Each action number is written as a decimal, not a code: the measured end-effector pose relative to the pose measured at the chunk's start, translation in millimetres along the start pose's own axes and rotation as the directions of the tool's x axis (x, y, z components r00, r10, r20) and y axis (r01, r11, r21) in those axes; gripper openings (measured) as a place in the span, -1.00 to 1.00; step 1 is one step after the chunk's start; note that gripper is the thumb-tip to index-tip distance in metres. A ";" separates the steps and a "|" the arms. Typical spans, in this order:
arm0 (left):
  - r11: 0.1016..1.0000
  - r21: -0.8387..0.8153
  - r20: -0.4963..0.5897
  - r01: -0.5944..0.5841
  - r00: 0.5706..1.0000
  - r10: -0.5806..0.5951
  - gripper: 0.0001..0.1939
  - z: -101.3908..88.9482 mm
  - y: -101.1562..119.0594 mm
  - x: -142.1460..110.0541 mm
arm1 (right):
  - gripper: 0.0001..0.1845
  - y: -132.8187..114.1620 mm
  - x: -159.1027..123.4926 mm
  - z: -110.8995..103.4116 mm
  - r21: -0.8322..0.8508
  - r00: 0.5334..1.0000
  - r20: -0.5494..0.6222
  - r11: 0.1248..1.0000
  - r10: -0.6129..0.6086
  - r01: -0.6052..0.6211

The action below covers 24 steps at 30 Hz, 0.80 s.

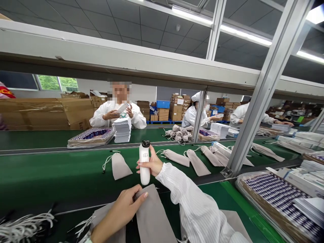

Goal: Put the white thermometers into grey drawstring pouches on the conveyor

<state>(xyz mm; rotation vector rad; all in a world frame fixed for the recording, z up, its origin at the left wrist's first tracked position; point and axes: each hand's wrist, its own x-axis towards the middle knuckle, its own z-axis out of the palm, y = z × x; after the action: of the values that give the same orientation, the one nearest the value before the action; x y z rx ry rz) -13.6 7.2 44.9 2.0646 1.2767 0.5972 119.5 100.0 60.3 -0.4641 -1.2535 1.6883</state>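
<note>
My right hand (152,162) is closed around a white handheld device (144,173) with a black top and small dark print. It holds the device nearly upright above the green conveyor belt. My left hand (128,202) grips the upper end of a grey cloth pouch (154,216), thumb on top, just below the device. The device and the pouch look apart. Another grey pouch (111,217) lies partly under my left forearm. On the belt, a grey drawstring pouch (120,167) lies to the left of the device.
Several drawstring pouches (198,162) lie along the belt to the right. A tray of batteries (275,192) with white boxes stands at right, behind a metal post (263,74). White cords (25,227) bunch at lower left. Co-workers (118,109) sit opposite, near stacked leaflets (122,130).
</note>
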 end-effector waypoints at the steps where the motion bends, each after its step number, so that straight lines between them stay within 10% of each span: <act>1: 0.999 -0.033 0.010 -0.008 1.000 0.009 -0.63 -1.6 0.0 0.0 | 0.10 0.2 -0.1 1.6 -0.005 1.000 -0.007 1.000 0.004 -0.004; 9: 0.989 0.017 -0.127 -0.148 0.981 0.149 -0.68 -8.8 0.7 1.7 | -0.33 6.0 1.4 7.1 0.013 0.996 -0.084 0.999 0.036 -0.035; 13: 0.995 0.053 -0.359 -0.082 0.929 0.095 -0.70 -16.2 -7.4 6.5 | -0.48 14.3 -2.3 7.2 -0.268 0.970 -0.040 0.932 0.241 -0.242; 24: 0.997 0.015 -0.457 -0.077 0.886 0.075 -0.66 -21.0 -9.1 5.5 | -0.31 26.9 -10.9 6.9 -0.399 0.816 0.168 0.795 0.554 -0.457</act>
<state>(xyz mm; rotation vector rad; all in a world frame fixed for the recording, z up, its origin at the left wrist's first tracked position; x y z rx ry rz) -30.7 21.0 53.4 2.0465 1.4482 1.1779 107.1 86.4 36.8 -0.8647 -1.7619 2.0427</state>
